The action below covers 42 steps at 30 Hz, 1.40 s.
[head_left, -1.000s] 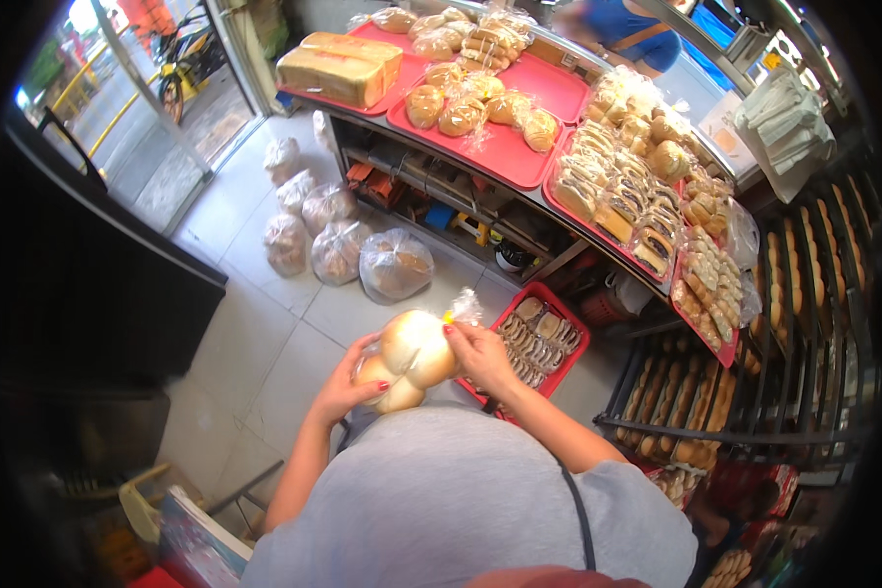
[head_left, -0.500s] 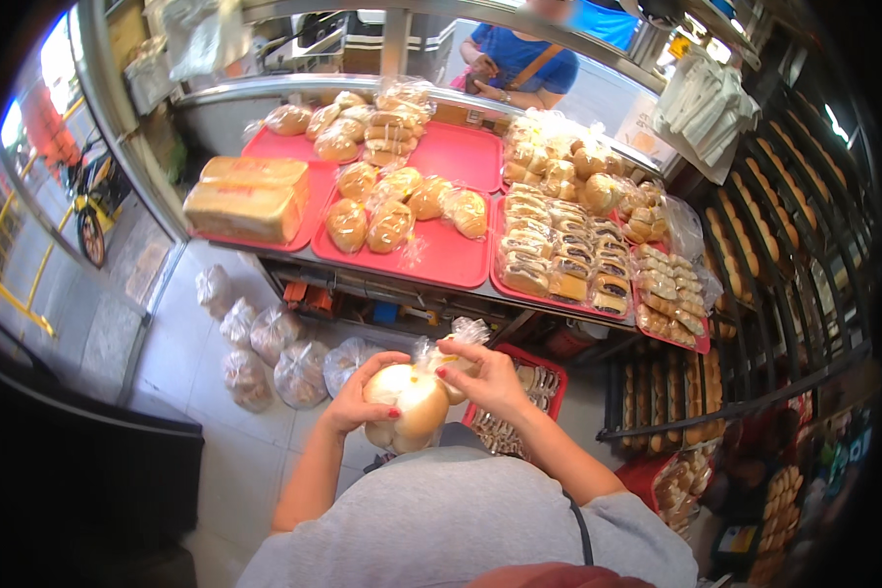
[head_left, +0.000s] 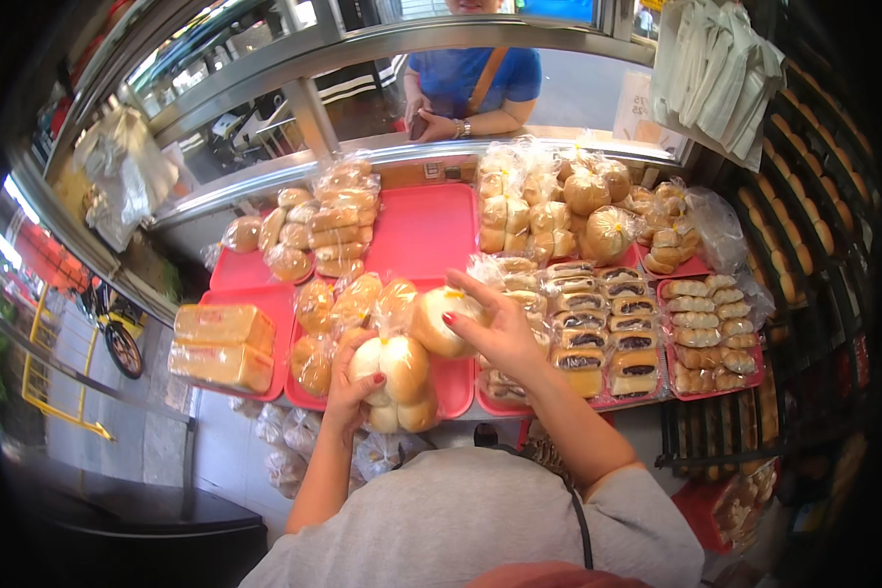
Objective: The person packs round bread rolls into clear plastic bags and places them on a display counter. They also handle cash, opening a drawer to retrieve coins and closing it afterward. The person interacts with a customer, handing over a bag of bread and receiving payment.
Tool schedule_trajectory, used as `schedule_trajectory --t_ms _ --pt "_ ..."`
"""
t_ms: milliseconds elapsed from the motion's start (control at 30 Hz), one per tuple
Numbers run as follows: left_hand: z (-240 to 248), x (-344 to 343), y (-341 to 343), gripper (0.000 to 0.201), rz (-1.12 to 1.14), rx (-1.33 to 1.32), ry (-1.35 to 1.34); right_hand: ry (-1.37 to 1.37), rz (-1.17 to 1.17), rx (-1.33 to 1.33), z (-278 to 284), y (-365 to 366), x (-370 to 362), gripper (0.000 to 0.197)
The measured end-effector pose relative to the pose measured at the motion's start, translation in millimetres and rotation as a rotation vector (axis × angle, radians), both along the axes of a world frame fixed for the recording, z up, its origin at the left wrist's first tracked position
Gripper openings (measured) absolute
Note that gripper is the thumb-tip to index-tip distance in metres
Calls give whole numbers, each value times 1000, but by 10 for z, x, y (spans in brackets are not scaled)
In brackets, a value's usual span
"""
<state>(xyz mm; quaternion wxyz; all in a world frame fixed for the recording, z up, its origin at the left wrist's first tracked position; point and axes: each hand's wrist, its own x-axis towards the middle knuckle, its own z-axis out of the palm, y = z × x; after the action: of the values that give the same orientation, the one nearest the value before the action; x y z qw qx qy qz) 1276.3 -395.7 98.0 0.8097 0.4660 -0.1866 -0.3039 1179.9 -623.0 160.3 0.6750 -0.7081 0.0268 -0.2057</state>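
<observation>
My left hand (head_left: 348,380) is closed round a clear bag of pale bread buns (head_left: 399,377), its thumb over the front. Beside it, my right hand (head_left: 502,328) grips a second bagged bun (head_left: 439,321), thumb and fingers round its right side. The two bags are side by side, close enough that I cannot tell whether they touch. Both are above the front edge of a red tray (head_left: 453,387) that carries several wrapped round loaves (head_left: 314,304).
Wrapped loaf bread (head_left: 223,345) stands at the left. Filled buns (head_left: 583,328) and twisted rolls (head_left: 706,316) lie in trays at the right. Beyond the window frame (head_left: 363,49), a person in a blue shirt (head_left: 519,78) stands. Bread racks (head_left: 804,196) line the right side; bags (head_left: 289,441) sit on the floor.
My hands and the two bags have moved forward, from in front of the counter to over the red tray. My view has tilted up, showing more of the window and the person outside.
</observation>
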Motion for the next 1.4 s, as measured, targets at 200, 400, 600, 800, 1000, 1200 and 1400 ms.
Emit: schedule_trajectory --t_ms 200,400,600,800,1000,1200,1400 --pt "163 529 -690 67 261 163 -119 -171 -288 -442 -31 -649 1532 56" --pt "-50 945 -1072 67 210 117 -37 41 -300 -652 -115 -1102 2489 59" --pt "254 1698 -1320 63 229 99 -124 109 -322 -731 -944 -1462 3320 58" --pt "509 2678 -1759 63 511 182 -612 129 -367 -620 -953 -1636 3555 54" --pt "132 3401 -2287 64 609 7 -606 202 -462 -695 -681 -1613 3670 59" --pt "-766 3740 -2475 70 482 959 -1061 439 -274 -985 -941 -1669 3619 73" --pt "420 3372 -2440 62 361 760 -1245 235 -362 -949 -939 -1750 3447 65"
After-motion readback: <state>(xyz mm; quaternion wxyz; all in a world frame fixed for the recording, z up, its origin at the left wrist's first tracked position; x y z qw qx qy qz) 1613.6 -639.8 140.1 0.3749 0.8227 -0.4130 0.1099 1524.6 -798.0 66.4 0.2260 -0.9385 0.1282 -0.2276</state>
